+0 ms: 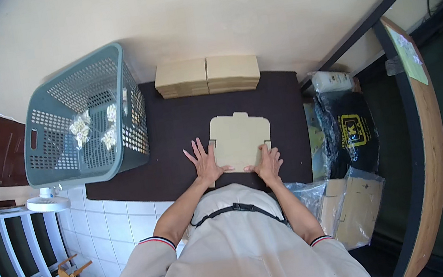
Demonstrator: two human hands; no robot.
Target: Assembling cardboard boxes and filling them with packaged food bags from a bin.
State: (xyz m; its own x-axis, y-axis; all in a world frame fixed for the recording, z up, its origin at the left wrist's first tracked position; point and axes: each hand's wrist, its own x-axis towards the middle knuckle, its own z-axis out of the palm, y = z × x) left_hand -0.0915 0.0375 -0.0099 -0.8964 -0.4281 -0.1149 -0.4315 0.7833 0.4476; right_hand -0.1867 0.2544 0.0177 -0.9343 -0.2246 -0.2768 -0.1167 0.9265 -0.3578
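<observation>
A flat tan cardboard box blank (240,138) lies on the dark-covered table in front of me, its small tab pointing away. My left hand (206,165) rests at its near left edge, fingers spread and the thumb reaching along the near edge. At the near right corner my right hand (266,163) has its thumb on the near edge and its bent fingers on the right side, gripping the cardboard. Small cut notches show at both side edges beside my fingers. Anything under the blank is hidden.
Two stacks of flat cardboard (183,78) stand against the wall. A grey-green plastic basket (125,115) with small white bundles (81,129) sits at the left. Plastic-wrapped packages (349,128) and bagged cardboard (360,201) are at the right, beside a dark-framed shelf (429,165).
</observation>
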